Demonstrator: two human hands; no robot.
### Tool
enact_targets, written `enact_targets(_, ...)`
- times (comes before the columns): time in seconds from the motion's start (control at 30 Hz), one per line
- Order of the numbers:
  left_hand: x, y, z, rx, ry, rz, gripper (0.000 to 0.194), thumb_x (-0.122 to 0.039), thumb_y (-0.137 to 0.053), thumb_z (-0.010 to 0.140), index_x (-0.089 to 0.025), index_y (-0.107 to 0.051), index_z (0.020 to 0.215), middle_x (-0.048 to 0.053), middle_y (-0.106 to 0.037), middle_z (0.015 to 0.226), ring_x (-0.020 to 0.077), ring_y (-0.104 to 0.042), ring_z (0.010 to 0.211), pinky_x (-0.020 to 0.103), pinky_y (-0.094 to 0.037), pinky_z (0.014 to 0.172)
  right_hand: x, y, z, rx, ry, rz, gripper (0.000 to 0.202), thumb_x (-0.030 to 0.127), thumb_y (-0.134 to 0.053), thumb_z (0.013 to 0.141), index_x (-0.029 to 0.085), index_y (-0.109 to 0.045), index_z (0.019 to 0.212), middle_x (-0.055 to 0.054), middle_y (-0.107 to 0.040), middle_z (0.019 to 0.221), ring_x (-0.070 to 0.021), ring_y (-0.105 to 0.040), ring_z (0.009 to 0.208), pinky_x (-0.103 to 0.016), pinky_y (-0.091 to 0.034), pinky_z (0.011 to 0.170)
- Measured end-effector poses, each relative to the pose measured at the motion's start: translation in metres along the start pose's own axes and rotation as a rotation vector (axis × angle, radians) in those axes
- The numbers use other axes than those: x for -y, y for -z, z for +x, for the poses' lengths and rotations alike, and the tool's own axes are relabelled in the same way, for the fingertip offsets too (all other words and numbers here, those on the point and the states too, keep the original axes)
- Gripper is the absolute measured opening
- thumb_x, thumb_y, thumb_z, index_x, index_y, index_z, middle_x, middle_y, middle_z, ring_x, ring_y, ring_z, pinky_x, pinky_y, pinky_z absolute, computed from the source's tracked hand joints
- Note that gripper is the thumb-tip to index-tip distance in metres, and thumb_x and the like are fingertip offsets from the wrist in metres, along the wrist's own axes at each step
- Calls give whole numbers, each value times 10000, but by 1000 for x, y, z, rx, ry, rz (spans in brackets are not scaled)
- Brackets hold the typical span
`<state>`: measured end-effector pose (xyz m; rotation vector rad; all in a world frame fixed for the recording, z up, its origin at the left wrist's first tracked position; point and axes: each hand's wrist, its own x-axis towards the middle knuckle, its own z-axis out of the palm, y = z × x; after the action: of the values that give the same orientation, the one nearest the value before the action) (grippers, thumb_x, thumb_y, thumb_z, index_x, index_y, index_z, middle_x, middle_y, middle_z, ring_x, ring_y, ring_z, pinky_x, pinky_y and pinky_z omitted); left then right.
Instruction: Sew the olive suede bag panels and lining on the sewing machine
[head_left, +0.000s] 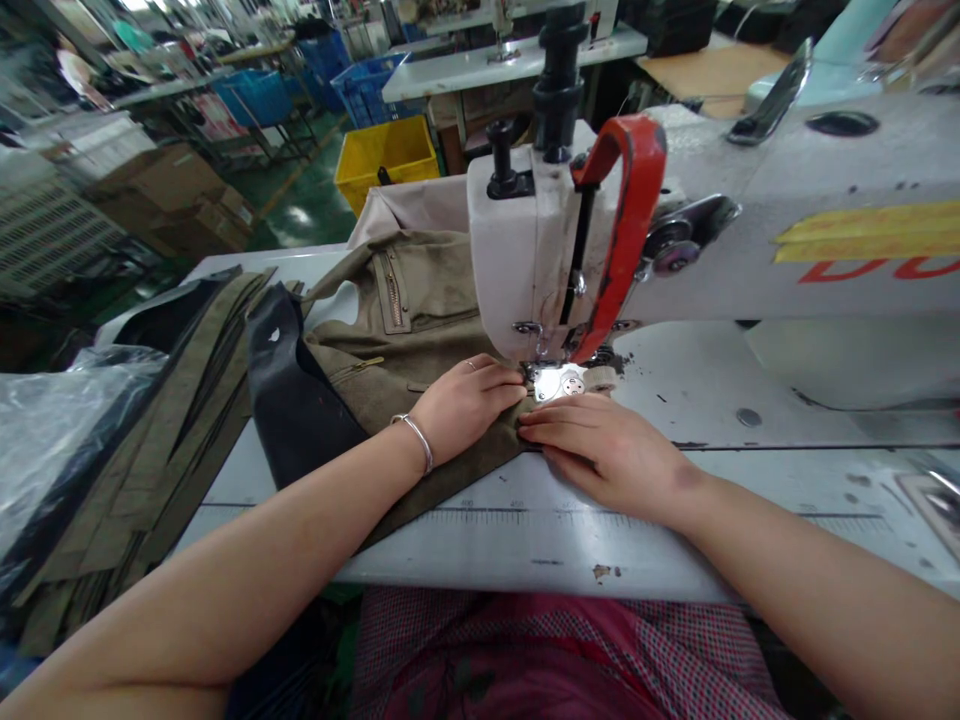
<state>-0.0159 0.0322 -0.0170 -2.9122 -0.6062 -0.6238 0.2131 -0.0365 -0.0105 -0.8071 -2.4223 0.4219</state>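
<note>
An olive-brown garment piece [439, 285] with zips and a dark lining lies on the bed of a white sewing machine [517, 250]. My left hand [469, 400], with a silver bangle at the wrist, rests on the cloth with its fingers together, the fingertips just left of the presser foot [534, 370]. At the garment's right corner, my right hand [611, 445] has its fingertips closed on the edge, in front of the lit needle plate [559, 385]. The needle tip is too small to make out. A red guard [630, 200] stands over the needle area.
Stacked olive strips [142, 470] and clear plastic film [67, 430] lie at the left. A printed ruler [487, 517] runs along the table's front. Beyond are a yellow crate [386, 155], blue bins [255, 97], cardboard boxes [169, 195] and another person at the far left.
</note>
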Motion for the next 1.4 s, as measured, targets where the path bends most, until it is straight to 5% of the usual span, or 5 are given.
enact_targets(0.3,-4,0,5,-14,10,10,190,-127,-513,934,-132,-672,1037,49,-701,1043,172,-616,975,310,-514,930,-9,-2,-5,-44,-251,-262,326,219,-508,906,137,-622,1200,-130,-632,1121,-267,-567,1043,-454,-454,940)
enact_targets(0.97,-5,2,11,7,11,80,194,-126,-494,932,-140,-678,990,46,-713,1020,160,-636,934,296,-510,905,-6,-6,3,98,-316,-375,399,258,-451,913,159,-560,1284,-131,-579,1177,-288,-518,1048,-471,-419,939)
enact_targets(1.4,1,-2,14,-26,64,11,175,-102,-530,891,-147,-684,962,38,-722,997,163,-652,958,308,-501,935,-9,-6,4,54,-317,-328,367,237,-483,895,150,-583,1237,-119,-583,1165,-279,-508,1061,-453,-418,959)
